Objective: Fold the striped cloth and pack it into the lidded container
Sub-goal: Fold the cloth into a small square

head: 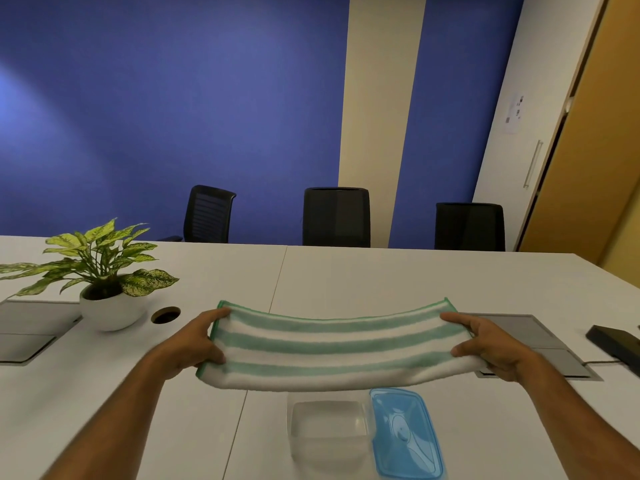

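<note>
The striped cloth (332, 344), green and white, is folded into a long band and held stretched above the white table (381, 282). My left hand (197, 344) grips its left end and my right hand (485, 344) grips its right end. Below the cloth, near the table's front edge, stands the clear plastic container (327, 431), open and with nothing inside. Its blue lid (405, 434) lies flat beside it on the right, touching its rim.
A potted plant (104, 285) in a white bowl stands at the left, next to a round cable hole (165, 314). Grey floor-box panels sit at the left (31, 330) and right (540, 341). A black device (614, 344) lies far right. Three black chairs line the far side.
</note>
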Demonstrator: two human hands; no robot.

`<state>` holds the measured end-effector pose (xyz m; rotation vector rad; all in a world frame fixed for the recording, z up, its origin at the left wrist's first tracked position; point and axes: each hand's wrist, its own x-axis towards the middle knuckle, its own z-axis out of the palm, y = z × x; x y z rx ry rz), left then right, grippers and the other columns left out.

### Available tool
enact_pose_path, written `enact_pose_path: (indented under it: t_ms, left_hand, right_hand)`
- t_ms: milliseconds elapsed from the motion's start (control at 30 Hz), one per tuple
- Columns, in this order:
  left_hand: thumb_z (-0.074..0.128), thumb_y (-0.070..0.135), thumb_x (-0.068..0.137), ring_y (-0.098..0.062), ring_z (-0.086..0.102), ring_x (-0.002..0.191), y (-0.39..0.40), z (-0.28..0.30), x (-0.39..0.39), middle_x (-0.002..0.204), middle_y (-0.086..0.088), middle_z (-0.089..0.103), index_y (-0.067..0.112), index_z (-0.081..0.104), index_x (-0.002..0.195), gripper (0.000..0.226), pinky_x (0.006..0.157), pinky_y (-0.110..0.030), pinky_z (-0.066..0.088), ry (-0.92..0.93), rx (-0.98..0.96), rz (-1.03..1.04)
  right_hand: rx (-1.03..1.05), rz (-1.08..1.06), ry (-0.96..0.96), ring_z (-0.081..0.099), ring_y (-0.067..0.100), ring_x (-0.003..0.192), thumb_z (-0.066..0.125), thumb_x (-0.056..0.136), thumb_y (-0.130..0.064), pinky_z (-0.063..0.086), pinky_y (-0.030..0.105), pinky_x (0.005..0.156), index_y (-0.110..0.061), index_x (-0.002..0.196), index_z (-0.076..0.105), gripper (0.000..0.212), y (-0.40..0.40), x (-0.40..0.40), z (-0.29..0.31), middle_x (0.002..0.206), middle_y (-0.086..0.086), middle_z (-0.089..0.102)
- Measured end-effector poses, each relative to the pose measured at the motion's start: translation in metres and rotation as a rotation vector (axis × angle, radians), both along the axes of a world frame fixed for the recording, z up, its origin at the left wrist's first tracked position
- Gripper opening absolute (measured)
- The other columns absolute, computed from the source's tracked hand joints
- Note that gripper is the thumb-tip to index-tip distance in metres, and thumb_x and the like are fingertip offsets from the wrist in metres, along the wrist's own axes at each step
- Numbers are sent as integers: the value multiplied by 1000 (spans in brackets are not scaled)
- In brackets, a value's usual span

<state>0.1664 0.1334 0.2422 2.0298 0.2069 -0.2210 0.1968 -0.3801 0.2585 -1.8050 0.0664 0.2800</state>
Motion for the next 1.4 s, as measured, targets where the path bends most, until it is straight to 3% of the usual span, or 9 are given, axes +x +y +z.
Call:
enact_pose_path:
  t_ms: [100, 167, 300, 700, 900, 967, 1100, 1233, 1400]
  left_hand:
    - [69, -16, 72, -25, 57, 91, -11, 11, 6, 114, -8, 47, 29, 42, 142, 87, 54, -26, 53, -18, -13, 6]
    - [69, -15, 73, -25, 57, 96, -21, 19, 12, 125, -9, 47, 28, 43, 143, 86, 54, -26, 54, -32, -23, -2]
    - [68, -12, 76, -24, 57, 99, -51, 40, 22, 133, -10, 44, 25, 42, 144, 82, 55, -25, 54, -59, -38, -43]
    - [72, -4, 78, -28, 55, 103, -154, 79, 26, 121, -8, 45, 19, 33, 149, 85, 66, -27, 55, -114, 21, -118]
    - [74, -1, 78, -15, 55, 81, -178, 81, 20, 121, -2, 45, 19, 31, 149, 86, 62, -21, 54, -115, 86, -182]
    - [75, -1, 77, -17, 58, 86, -180, 79, 18, 127, -5, 48, 18, 30, 150, 88, 65, -23, 56, -112, 87, -202]
    - [72, -1, 79, -22, 56, 105, -183, 78, 14, 142, -10, 45, 17, 27, 153, 89, 67, -24, 57, -109, 74, -218]
    - [69, 2, 85, -20, 53, 101, -189, 79, 13, 144, -8, 44, 19, 31, 149, 77, 62, -23, 56, -111, 79, -211]
    - [60, -2, 88, -22, 54, 105, -189, 83, 12, 134, -7, 49, 15, 39, 143, 61, 79, -35, 60, -81, -35, -199]
  right_hand:
    - [-52, 17, -39, 60, 23, 92, 64, 73, 21, 53, 31, 81, -17, 131, 55, 70, 7, 7, 3, 126, 17, 57]
    - [-116, 35, -73, 59, 22, 96, 66, 71, 19, 50, 37, 89, -19, 131, 55, 72, 16, 11, 8, 130, 16, 54]
    - [-191, 119, -120, 56, 23, 103, 72, 67, 13, 52, 35, 88, -17, 137, 51, 79, 46, 17, 23, 132, 12, 48]
    - [-322, 285, -206, 47, 26, 119, 70, 68, 8, 55, 40, 92, -24, 147, 33, 93, 145, 8, 42, 141, 5, 36]
    - [-396, 305, -240, 39, 26, 131, 75, 70, -4, 52, 34, 92, -23, 152, 19, 101, 173, 3, 46, 153, 2, 26]
    - [-388, 308, -245, 38, 26, 133, 77, 70, -6, 49, 32, 92, -20, 152, 18, 102, 177, 1, 46, 155, 3, 26]
    - [-431, 332, -244, 41, 26, 133, 77, 72, -8, 50, 33, 95, -21, 152, 20, 99, 182, -2, 47, 153, 3, 30]
    - [-412, 349, -207, 48, 28, 125, 76, 73, -9, 54, 38, 93, -25, 149, 23, 94, 189, -5, 50, 147, 4, 38]
    - [-456, 311, -269, 51, 21, 111, 83, 71, -28, 49, 30, 84, -26, 144, 32, 89, 196, -14, 52, 135, 2, 46]
